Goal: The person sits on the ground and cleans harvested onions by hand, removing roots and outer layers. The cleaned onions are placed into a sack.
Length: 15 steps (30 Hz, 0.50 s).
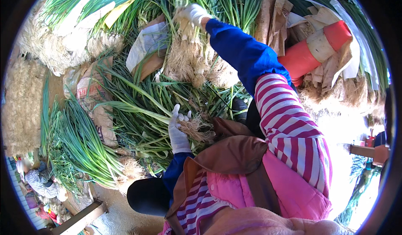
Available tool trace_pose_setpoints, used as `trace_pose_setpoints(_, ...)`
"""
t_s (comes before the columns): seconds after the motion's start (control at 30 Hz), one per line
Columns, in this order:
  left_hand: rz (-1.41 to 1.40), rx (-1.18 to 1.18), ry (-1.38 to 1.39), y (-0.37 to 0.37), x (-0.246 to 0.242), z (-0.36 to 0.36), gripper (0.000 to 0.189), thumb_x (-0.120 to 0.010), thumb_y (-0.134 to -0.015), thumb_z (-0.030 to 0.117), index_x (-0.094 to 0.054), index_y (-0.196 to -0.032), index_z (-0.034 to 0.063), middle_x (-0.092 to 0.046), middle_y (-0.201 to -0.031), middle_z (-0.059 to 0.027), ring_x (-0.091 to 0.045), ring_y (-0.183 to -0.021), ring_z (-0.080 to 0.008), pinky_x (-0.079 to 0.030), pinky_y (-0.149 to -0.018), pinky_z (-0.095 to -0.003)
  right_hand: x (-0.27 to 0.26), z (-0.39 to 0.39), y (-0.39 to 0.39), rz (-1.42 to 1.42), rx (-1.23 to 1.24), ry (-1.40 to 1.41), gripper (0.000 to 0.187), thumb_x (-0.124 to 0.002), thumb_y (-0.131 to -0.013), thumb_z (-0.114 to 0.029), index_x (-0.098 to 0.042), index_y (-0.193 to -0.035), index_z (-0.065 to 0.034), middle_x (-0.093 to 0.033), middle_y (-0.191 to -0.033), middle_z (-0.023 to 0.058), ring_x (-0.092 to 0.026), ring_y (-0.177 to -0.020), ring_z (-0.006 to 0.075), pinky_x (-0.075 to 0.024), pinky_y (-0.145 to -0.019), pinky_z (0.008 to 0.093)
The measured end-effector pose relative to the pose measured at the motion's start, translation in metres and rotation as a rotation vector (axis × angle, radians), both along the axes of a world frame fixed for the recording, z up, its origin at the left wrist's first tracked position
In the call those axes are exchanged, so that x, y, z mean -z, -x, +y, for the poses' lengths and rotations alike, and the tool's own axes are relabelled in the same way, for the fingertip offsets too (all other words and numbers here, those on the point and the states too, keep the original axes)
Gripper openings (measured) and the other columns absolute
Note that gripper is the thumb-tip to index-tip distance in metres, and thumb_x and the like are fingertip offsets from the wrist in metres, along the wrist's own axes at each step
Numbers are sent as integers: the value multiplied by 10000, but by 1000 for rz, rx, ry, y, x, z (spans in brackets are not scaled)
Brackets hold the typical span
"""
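Rooted green onions with long leaves lie all around. My left hand (pixel 179 128), in a white glove, is closed around a few green onions (pixel 147 109) near their root end; the hairy roots stick out to the right of the fingers. My right hand (pixel 194 14), gloved too, reaches far forward onto a pile of green onions (pixel 185 52) whose pale roots hang towards me. Its fingers touch the stems near the roots, but whether they grip any is hidden. Between my arms, loose green leaves (pixel 125 87) cover the ground.
A bundle of green onions (pixel 91 144) lies at the left beside a printed sack (pixel 94 100). A red and white traffic cone (pixel 317 49) leans at the right among brown paper. Another person (pixel 40 178) sits far off at the lower left, near a wooden beam (pixel 81 217).
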<state>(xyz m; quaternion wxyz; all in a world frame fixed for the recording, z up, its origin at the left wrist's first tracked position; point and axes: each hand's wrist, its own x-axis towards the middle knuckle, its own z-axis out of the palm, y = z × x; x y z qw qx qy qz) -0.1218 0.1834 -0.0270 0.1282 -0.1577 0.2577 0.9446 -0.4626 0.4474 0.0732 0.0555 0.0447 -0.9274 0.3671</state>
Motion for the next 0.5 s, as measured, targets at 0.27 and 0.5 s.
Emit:
trace_pose_setpoints(0.27, -78, -45, 70, -12, -12, 0, 361, -565, -913, 177, -570, -1219, -16, -441, -694, 41, -459, -644, -84, -470, -927, -366, 74, -60, -145, -278, -224, -605, 414, -628, -840, -420, -681, -954, -25, -682, -855, 129, -669, -752, 266, -551, -672, 411)
trace_pose_setpoints(0.5, -130, -66, 26, -11, -18, -1, 317, -592, -912, 137, -587, -1190, -15, -439, -660, 34, -437, -585, -102, -504, -893, -370, 51, -11, -83, -420, -494, -602, 401, -507, -932, -396, -682, -967, -36, -662, -792, 107, -593, -577, 215, -497, -520, 377)
